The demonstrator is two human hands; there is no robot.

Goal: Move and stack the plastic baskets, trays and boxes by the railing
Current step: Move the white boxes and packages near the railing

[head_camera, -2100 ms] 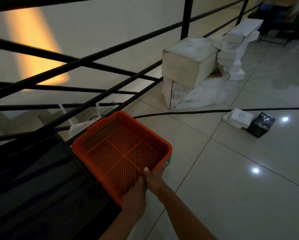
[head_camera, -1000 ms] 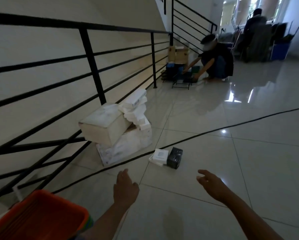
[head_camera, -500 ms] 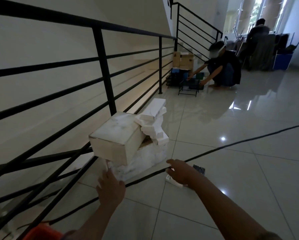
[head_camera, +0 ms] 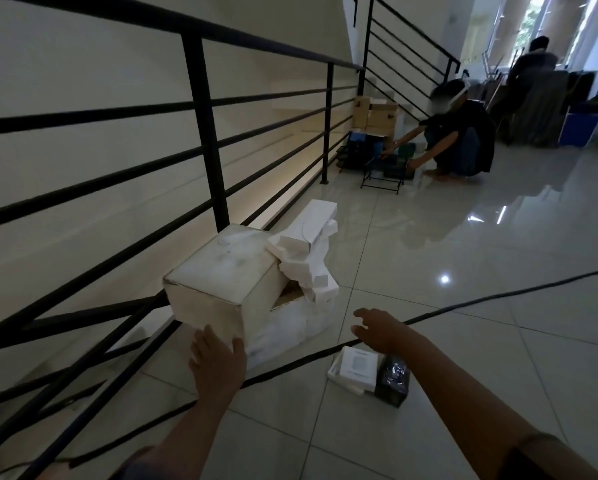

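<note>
A white box sits tilted on top of a larger white box beside the black railing. Several small white boxes are piled on the larger box behind it. My left hand is spread open at the near lower corner of the top box, fingertips touching it. My right hand hovers open just right of the larger box, holding nothing. The orange basket is out of view.
A flat white box and a black packet lie on the tiled floor under my right forearm. A black cable crosses the floor. Farther along the railing a crouching person handles boxes and a wire rack.
I let go of the orange basket and turned away from it. Both hands have moved forward to the white box pile; my left hand now touches the top box.
</note>
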